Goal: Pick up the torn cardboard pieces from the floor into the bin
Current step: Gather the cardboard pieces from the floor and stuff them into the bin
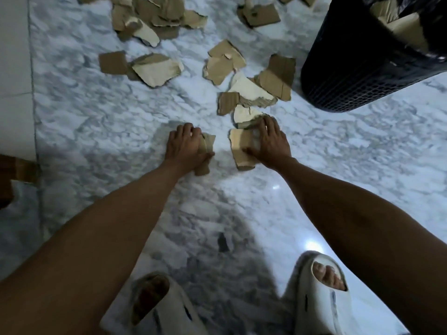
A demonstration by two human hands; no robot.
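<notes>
Nearest the camera, two pale slippers stand on the marble floor (96, 122): the left slipper (154, 308) in shadow, the right slipper (319, 293) in brighter light with toes showing through its opening. Both bare forearms reach forward and down from there to the floor.

The left hand (186, 147) has its fingers curled round a small brown cardboard piece (207, 145), the thumb pressed against the piece's lower edge; the piece sits at floor level. The right hand (268, 143) lies on a second cardboard piece (239, 151), thumb stretched across it and fingers bent over its far side, so it looks to be gripping the piece, though the fingertips are blurred. The two held pieces are near each other with a strip of bare floor between them.

Just beyond the right hand, touching its fingertips, starts a cluster of torn pieces (249, 90), brown and cream-faced, overlapping one another. To the left of that cluster, well apart, lie two more pieces (145, 67) side by side. Farther off, a bigger heap (152, 18) covers the floor at the top of the view, with another piece (260, 14) to its right.

The bin (358, 68), a dark mesh basket with a black liner, stands at the upper right, just beside the near cluster. Cardboard (401, 27) already lies inside it.

A small dark scrap (223, 243) rests on the floor between the arms.
</notes>
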